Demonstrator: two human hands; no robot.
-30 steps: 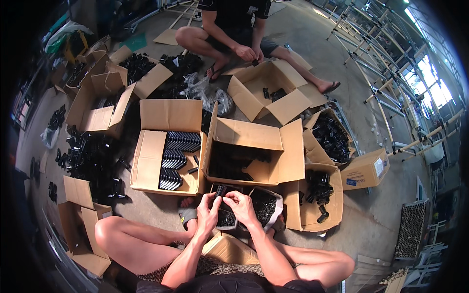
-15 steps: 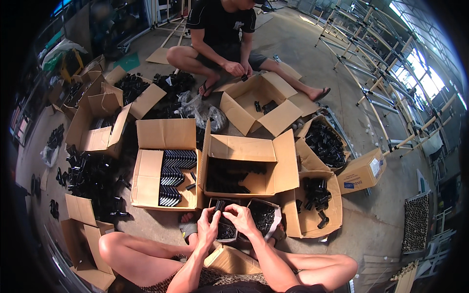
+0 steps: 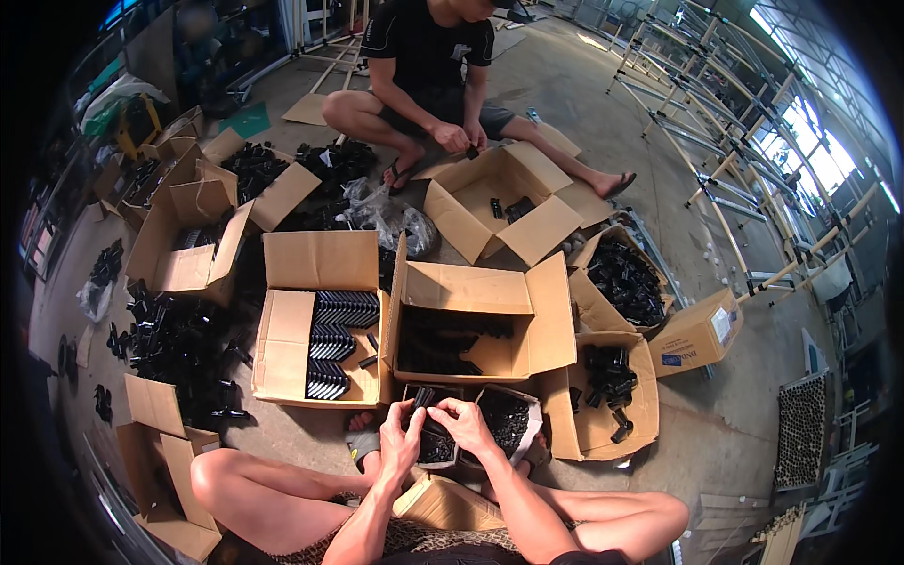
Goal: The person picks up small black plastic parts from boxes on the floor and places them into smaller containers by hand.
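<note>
A black, ridged pipe-joint fitting [image 3: 424, 395] is between my hands, just above two small open boxes. My left hand [image 3: 400, 435] is closed around it from the left. From the right, the pinched thumb and fingers of my right hand [image 3: 463, 426] meet its near right edge; any smaller piece there is hidden. The left small box [image 3: 436, 463], partly under my hands, holds small dark pieces. Beside it, the right small box [image 3: 539, 419] is filled with tiny black parts. Ahead, a carton [image 3: 282, 344] contains neat rows of black fittings; a larger carton [image 3: 471, 287] has a dark, shadowed inside.
Loose black fittings [image 3: 179, 344] are heaped on the floor at left. At right stand a carton of fittings [image 3: 640, 428] and a tipped closed box [image 3: 697, 331]. Across from me a seated person [image 3: 428, 71] handles a black piece over an open carton [image 3: 461, 202]. Pipe racks [image 3: 725, 122] rise far right.
The black fitting has tilted slightly between my fingers, and my hands have shifted only a little. The person across has lowered their head slightly.
</note>
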